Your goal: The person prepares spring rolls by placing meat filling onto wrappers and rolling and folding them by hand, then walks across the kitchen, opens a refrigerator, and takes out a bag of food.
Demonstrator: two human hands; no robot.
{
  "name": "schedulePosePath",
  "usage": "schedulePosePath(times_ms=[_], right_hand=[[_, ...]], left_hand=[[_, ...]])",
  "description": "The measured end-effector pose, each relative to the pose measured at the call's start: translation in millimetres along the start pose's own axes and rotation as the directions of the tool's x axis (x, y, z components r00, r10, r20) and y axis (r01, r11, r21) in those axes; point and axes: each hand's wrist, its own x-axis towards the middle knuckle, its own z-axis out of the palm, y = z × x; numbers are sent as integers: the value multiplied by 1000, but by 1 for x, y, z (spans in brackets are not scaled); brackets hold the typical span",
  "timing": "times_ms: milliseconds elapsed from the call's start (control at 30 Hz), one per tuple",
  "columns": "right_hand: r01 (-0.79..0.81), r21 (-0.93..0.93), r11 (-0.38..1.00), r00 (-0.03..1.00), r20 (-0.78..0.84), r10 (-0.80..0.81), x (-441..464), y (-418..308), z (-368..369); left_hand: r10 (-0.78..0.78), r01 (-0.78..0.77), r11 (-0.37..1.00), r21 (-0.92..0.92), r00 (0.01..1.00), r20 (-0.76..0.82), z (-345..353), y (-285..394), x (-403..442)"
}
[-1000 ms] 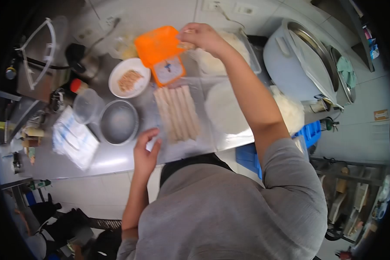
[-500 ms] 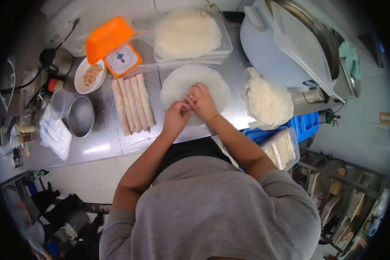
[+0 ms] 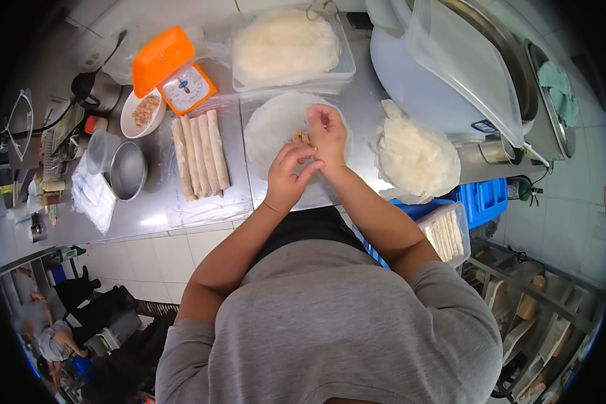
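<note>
A round, pale translucent wrapper sheet [image 3: 266, 128] lies on the steel counter in front of me. A small heap of minced filling [image 3: 299, 137] sits on it, partly hidden by my hands. My left hand [image 3: 291, 176] is over the sheet's near part, fingers stretched toward the heel of my right hand and seeming to touch it. Just right of the filling, my right hand [image 3: 328, 135] is raised with loosely curled fingers and nothing visible in them. Several long rolls [image 3: 200, 155] lie side by side on plastic film to the left.
Behind the sheet stands a clear tub [image 3: 347, 67] of stacked wrappers [image 3: 286, 47]. A wrapper pile [image 3: 417, 155] is at right, beside a big white container [image 3: 417, 74]. An orange scale [image 3: 185, 87], a filling bowl [image 3: 143, 113] and a metal bowl [image 3: 128, 172] stand left.
My right hand has lifted off the filling and its fingers have moved up and away, uncovering the heap. My left fingers have straightened toward my right wrist. The view has shifted slightly.
</note>
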Motion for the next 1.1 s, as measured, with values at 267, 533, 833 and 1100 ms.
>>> schedulePosePath(times_ms=[267,533,833,1100], right_hand=[[292,-267,918,840,530,-113,23,28,-33],[604,-340,721,571,816,-93,6,41,-53],[-106,-106,989,902,409,140,1,29,-65],[377,-332,865,784,611,-107,-5,12,-78]], left_hand=[[-59,55,941,333,998,2,-16,-42,3],[-10,-61,914,400,985,174,-20,-87,-13],[188,-255,839,481,965,185,-8,-57,5],[32,-55,959,280,996,86,10,-56,3]])
